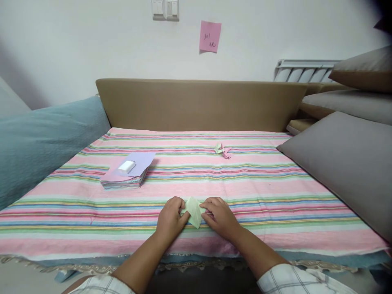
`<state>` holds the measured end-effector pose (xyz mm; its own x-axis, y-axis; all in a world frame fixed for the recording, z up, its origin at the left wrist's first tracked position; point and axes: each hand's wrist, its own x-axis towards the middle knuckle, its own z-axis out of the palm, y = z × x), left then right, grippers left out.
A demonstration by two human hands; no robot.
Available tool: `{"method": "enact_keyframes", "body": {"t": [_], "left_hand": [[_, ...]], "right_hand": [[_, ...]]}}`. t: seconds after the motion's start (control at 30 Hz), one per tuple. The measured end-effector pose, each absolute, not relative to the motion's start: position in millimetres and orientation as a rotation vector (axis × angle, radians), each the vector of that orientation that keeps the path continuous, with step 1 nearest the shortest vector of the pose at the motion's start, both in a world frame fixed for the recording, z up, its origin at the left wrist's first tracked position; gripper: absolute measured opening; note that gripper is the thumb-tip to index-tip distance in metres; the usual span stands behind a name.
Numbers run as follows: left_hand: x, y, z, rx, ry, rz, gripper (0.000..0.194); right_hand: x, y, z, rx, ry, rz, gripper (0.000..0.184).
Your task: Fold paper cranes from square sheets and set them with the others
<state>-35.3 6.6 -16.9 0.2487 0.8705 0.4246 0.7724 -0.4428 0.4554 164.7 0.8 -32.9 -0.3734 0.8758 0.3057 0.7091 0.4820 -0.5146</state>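
Note:
A pale green sheet of origami paper (194,211), folded into a diamond shape with creases, lies on the striped cloth near the front. My left hand (172,216) pinches its left side between thumb and curled fingers. On the opposite side, my right hand (219,217) grips the paper's right edge, its thumb near the middle. The paper's side corners are partly hidden under my fingers. Farther back sit small folded paper figures (226,152), one part pink and another part pale green.
At the left, a stack of coloured paper (139,179) carries a white charger plug (126,166). Grey cushions (346,163) border the right side, a blue-covered armrest (55,139) the left. A brown backrest (199,105) stands behind the striped cloth (260,204). A pink note (210,36) hangs on the wall.

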Motion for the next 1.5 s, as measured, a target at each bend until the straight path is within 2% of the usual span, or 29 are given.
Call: {"method": "enact_keyframes", "body": {"t": [0.27, 0.43, 1.07, 1.5], "left_hand": [[-28.9, 3.9, -15.1, 2.583, 1.334, 0.881, 0.013], [-25.9, 1.4, -16.9, 2.661, 1.363, 0.753, 0.017], [-24.4, -1.2, -17.4, 2.635, 1.294, 0.772, 0.019], [-28.0, 4.2, -18.9, 2.607, 1.242, 0.699, 0.013]], "right_hand": [[162.9, 0.6, -30.1, -1.322, -2.212, 0.365, 0.026], [163.2, 1.4, -32.7, -1.314, -2.230, 0.342, 0.029], [164.0, 3.8, -29.0, -1.325, -2.260, 0.420, 0.034], [165.4, 7.0, -30.6, -1.307, -2.268, 0.456, 0.036]]}}
